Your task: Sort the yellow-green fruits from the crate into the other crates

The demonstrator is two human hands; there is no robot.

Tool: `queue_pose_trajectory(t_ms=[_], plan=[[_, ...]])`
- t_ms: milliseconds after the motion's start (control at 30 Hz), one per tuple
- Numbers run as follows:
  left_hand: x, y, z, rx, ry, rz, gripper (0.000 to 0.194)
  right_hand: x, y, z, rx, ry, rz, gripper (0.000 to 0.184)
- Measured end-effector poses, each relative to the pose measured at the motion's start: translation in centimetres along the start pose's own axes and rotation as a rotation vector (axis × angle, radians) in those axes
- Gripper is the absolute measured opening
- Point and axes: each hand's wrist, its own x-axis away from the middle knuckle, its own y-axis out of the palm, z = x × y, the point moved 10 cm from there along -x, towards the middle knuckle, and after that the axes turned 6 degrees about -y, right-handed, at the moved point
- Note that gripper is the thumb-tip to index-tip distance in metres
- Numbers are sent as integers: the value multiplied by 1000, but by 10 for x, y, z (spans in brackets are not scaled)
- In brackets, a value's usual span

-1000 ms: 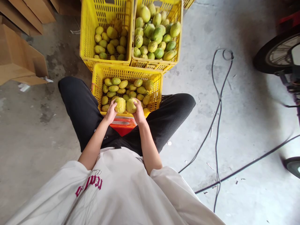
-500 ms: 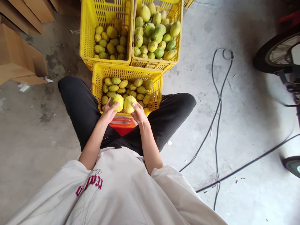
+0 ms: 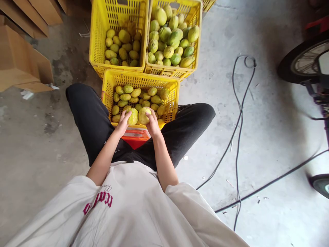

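Head view — both held fruits (image 3: 133,117) look rounded, yellow-green.

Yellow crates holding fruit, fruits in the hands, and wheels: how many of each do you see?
Yellow crates holding fruit: 3
Held fruits: 2 (one in the left hand, one in the right hand)
Wheels, partly in view: 2
Total: 7
Not counted: a cut-off yellow piece at the top, contents unseen.

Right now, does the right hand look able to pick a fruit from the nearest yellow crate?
Probably not: the right hand holds a yellowish fruit, so its grip seems occupied. Otherwise the way looks free, since the nearest yellow crate is open on top.
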Motion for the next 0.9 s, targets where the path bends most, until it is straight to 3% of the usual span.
queue_pose_trajectory(t_ms=[167,333,433,600,733,900], plan=[[-2,2,4,101,-1,-54,21,-1,0,0,-142,37,-4,65],[1,8,11,117,37,-142,18,-2,-9,0,-146,19,25,62],[5,8,16,100,90,-144,36,-3,-9,-6,-133,-26,5,66],[11,11,24,50,153,-159,69,3,11,-15,-166,-42,-124,79],[12,18,27,-16,189,-253,75,10,20,-23,-151,-57,-202,93],[2,1,21,-31,216,-139,78,13,23,-27,-76,-94,-248,103]])
